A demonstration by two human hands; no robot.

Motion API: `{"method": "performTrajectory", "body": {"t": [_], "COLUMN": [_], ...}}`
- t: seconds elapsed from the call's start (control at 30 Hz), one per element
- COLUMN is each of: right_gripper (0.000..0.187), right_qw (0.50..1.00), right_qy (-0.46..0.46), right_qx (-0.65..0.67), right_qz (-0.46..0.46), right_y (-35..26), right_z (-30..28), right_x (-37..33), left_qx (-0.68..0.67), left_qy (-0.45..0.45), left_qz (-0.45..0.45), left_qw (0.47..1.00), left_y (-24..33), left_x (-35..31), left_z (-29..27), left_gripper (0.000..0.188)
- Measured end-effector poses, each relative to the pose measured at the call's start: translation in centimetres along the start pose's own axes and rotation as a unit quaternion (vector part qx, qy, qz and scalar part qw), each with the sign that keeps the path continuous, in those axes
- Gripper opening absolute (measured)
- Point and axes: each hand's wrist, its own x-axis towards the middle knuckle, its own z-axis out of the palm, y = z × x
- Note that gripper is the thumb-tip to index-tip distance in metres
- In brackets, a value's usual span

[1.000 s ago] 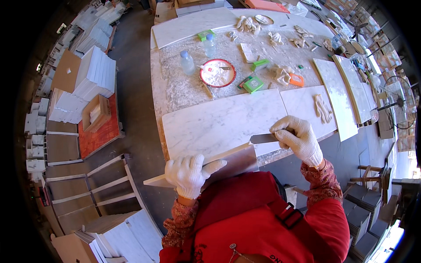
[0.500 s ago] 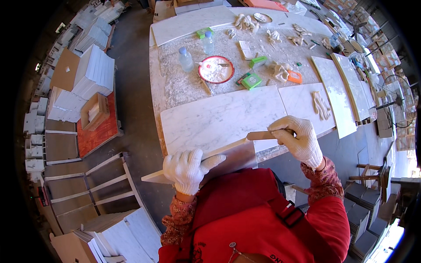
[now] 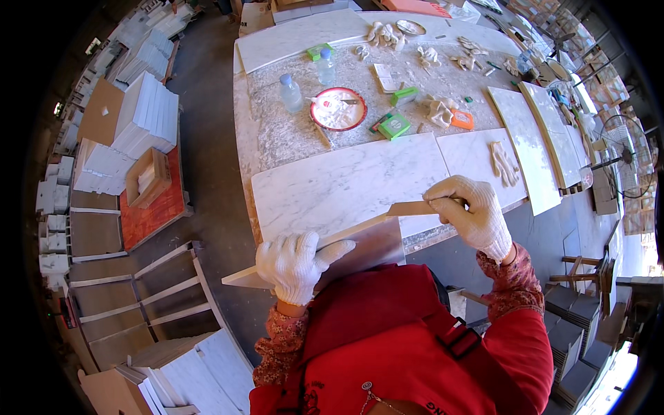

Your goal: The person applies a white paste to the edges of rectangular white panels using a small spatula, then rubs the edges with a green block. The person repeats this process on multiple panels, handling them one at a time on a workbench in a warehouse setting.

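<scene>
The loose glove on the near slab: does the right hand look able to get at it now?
Probably yes: nothing visible lies between the right hand and the glove, though that hand holds a flat blade.

Left fingers (image 3: 288,249) curl (thumb (image 3: 336,253) straight), right fingers (image 3: 443,189) pinch.

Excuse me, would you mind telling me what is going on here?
A person holds a pale slab in the gloved left hand and a flat blade, close to the slab's upper edge, in the gloved right hand. On the table, a marbled slab lies flat, with a red-rimmed plate of white paste beyond it.
</scene>
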Motion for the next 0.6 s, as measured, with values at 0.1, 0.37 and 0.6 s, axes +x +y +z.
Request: {"method": "performTrajectory", "body": {"t": [0.1,0.37,0.6], "right_gripper": [0.013,0.014,0.014], "right_qw": [1.000,0.999,0.998], "right_qy": [-0.020,-0.044,-0.056], "right_qx": [-0.019,0.004,0.018], "right_qz": [-0.011,0.021,0.038], "right_y": [-0.2,-0.5,-0.3], "right_z": [0.1,-0.5,-0.6], "right_x": [0.5,1.5,2.7], "left_qx": [-0.004,-0.003,-0.009], "left_qy": [0.003,-0.006,0.007], "left_qz": [-0.002,-0.006,-0.002], "left_qw": [1.000,1.000,1.000], "left_y": [0.0,0.0,-0.2], "left_x": [0.0,0.0,0.1], "left_z": [0.1,0.2,0.5], "left_gripper": [0.049,0.050,0.052]}}
